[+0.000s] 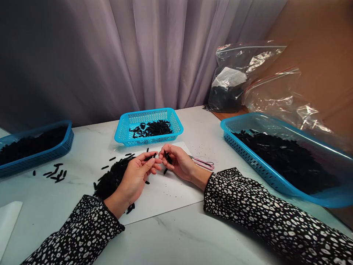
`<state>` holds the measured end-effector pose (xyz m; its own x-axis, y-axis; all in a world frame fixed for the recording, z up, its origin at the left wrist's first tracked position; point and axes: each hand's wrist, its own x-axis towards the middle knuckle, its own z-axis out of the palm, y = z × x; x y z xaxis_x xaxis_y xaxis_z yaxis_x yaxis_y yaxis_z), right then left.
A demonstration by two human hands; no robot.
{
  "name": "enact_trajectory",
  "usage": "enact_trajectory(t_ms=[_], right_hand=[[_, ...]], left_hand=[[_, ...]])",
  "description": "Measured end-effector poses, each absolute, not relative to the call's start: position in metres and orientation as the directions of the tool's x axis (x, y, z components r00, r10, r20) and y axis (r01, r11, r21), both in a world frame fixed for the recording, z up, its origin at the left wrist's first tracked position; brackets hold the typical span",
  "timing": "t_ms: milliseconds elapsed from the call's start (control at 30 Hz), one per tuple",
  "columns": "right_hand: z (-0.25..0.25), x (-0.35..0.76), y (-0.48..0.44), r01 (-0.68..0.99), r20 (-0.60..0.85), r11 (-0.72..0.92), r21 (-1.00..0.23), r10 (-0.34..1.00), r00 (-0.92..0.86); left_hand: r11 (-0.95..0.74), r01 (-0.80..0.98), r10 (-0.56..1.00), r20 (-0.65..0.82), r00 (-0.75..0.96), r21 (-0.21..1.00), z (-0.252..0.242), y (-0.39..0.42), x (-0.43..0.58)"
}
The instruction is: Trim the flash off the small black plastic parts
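Observation:
My left hand [139,171] pinches a small, elongated black piece [150,157] between thumb and fingers. Close beside it, my right hand [179,162] has its fingers curled around several similar black pieces [167,158]. What these pieces are made of I cannot tell. Both hands are above a white sheet [165,198]. A heap of the same black pieces [111,178] lies partly under my left hand and wrist, with a few strays around it. Scissors with pink handles [204,163] rest behind my right wrist, their blades partly hidden.
A small blue basket [118,134] with black pieces stands behind the sheet. Larger blue baskets, one at left [70,138] and one at right [237,156], hold more. Loose pieces [57,173] lie at left. Clear zip bags [234,81] stand at the back right, before a grey curtain [160,55].

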<state>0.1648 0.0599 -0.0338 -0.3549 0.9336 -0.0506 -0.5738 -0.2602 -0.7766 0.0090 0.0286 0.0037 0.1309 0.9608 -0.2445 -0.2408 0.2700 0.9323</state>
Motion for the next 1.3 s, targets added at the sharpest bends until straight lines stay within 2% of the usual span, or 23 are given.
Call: enact_trajectory(t_ms=[233, 367, 600, 733, 833, 900, 1000, 1100, 1300], right_hand=[[-0.031, 0.161, 0.056, -0.447, -0.069, -0.26, -0.856, 0.914, -0.4], [-0.033, 0.161, 0.057, -0.446, -0.053, -0.256, -0.857, 0.907, -0.418], [-0.038, 0.165, 0.062, -0.507, -0.054, -0.255, -0.823, 0.925, -0.377], [-0.039, 0.166, 0.062, -0.505, -0.056, -0.255, -0.825, 0.925, -0.375], [-0.038, 0.165, 0.061, -0.5, -0.051, -0.25, -0.83, 0.925, -0.377], [-0.037, 0.165, 0.061, -0.502, -0.033, -0.231, -0.833, 0.928, -0.371], [-0.035, 0.164, 0.061, -0.523, -0.006, -0.199, -0.829, 0.938, -0.347], [-0.034, 0.165, 0.061, -0.548, 0.006, -0.176, -0.818, 0.95, -0.314], [-0.033, 0.165, 0.062, -0.587, 0.017, -0.152, -0.795, 0.962, -0.272]], left_hand=[[0.203, -0.151, 0.974, -0.184, 0.132, 0.967, 0.007, 0.027, 0.012], [0.197, -0.103, 0.974, -0.182, 0.134, 0.975, 0.007, 0.025, 0.011], [0.252, -0.261, 0.967, -0.233, 0.101, 0.932, 0.009, 0.026, 0.012], [0.264, -0.234, 0.964, -0.251, 0.086, 0.936, 0.006, 0.027, 0.011], [0.267, -0.096, 0.958, -0.253, 0.134, 0.959, 0.001, 0.028, 0.009], [0.21, 0.092, 0.961, -0.223, 0.164, 0.973, -0.004, 0.029, 0.009], [-0.075, 0.4, 0.975, -0.016, 0.22, 0.914, -0.01, 0.03, 0.012], [-0.291, 0.538, 0.947, 0.159, 0.279, 0.791, -0.013, 0.03, 0.017], [-0.281, 0.678, 0.949, 0.091, 0.302, 0.68, -0.014, 0.028, 0.02]])
